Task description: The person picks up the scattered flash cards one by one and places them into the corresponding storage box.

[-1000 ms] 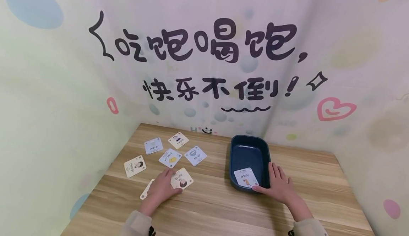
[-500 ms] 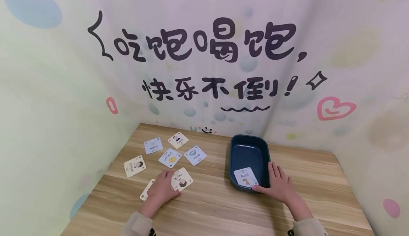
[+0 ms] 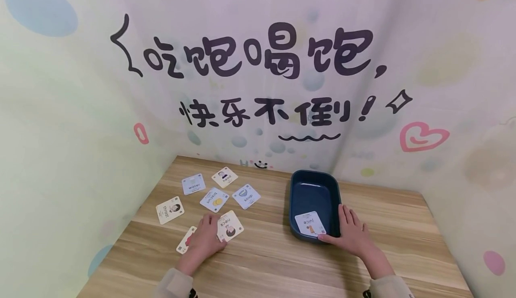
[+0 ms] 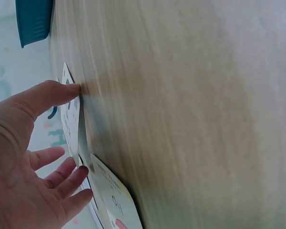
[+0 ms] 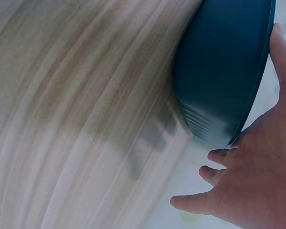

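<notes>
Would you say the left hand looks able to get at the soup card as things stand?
Probably yes: the soup card lies uncovered just beyond the neck card, though the left hand may first need to release that one.

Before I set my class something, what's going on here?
A person's left hand grips the neck card, while the right hand rests against the blue tray. The juice card lies in the tray. On the table lie the water card, head card, biscuit card, soup card and throat card, plus a partly hidden card beside the left hand.
</notes>
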Demonstrator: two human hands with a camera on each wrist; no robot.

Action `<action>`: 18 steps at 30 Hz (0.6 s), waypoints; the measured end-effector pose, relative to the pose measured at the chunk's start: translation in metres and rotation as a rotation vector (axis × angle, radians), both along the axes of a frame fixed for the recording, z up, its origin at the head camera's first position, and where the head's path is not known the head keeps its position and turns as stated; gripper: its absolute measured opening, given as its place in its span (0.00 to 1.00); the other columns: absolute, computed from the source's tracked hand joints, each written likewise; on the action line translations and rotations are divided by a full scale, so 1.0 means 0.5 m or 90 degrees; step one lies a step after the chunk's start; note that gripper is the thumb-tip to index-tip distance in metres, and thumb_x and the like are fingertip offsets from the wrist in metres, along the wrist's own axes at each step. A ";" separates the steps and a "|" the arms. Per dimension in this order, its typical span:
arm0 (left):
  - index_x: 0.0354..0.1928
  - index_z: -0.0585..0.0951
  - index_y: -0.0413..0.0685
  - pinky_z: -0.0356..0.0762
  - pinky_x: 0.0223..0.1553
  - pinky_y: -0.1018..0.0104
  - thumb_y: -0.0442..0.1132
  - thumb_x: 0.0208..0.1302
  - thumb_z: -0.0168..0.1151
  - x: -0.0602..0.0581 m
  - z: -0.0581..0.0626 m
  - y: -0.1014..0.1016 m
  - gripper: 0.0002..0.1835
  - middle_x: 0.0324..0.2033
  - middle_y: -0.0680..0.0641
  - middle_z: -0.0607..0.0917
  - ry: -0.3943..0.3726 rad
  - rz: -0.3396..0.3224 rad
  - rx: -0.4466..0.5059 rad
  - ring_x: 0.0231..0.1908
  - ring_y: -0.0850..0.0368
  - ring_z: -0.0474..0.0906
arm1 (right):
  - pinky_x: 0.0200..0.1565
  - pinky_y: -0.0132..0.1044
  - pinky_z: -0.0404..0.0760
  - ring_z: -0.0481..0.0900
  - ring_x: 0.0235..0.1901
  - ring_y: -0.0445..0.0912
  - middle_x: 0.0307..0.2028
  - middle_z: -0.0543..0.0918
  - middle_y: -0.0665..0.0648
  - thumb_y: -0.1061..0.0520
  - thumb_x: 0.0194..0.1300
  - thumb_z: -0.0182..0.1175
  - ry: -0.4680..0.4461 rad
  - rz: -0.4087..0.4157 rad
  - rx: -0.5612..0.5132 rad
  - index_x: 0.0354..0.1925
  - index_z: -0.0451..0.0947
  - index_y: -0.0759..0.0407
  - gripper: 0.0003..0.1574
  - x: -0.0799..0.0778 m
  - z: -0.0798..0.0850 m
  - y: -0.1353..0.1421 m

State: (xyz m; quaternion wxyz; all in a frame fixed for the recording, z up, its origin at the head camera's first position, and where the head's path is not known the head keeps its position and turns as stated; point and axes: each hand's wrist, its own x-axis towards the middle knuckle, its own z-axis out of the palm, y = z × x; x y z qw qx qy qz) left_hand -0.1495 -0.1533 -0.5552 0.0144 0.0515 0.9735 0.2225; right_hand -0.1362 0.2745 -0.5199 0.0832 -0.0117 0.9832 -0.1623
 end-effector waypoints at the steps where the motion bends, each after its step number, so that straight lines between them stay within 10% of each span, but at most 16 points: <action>1: 0.64 0.70 0.38 0.80 0.48 0.47 0.42 0.43 0.80 0.000 -0.001 0.000 0.44 0.54 0.36 0.72 0.002 -0.001 0.001 0.52 0.42 0.74 | 0.65 0.80 0.49 0.48 0.72 0.75 0.75 0.48 0.76 0.20 0.49 0.63 0.000 0.000 0.001 0.76 0.40 0.72 0.82 0.000 -0.001 0.000; 18: 0.65 0.70 0.34 0.77 0.59 0.47 0.43 0.47 0.77 -0.014 0.014 0.026 0.44 0.57 0.35 0.71 0.046 -0.013 0.056 0.57 0.41 0.73 | 0.64 0.81 0.50 0.48 0.73 0.72 0.76 0.48 0.74 0.19 0.49 0.62 0.015 0.002 0.011 0.77 0.40 0.70 0.82 -0.003 -0.012 0.006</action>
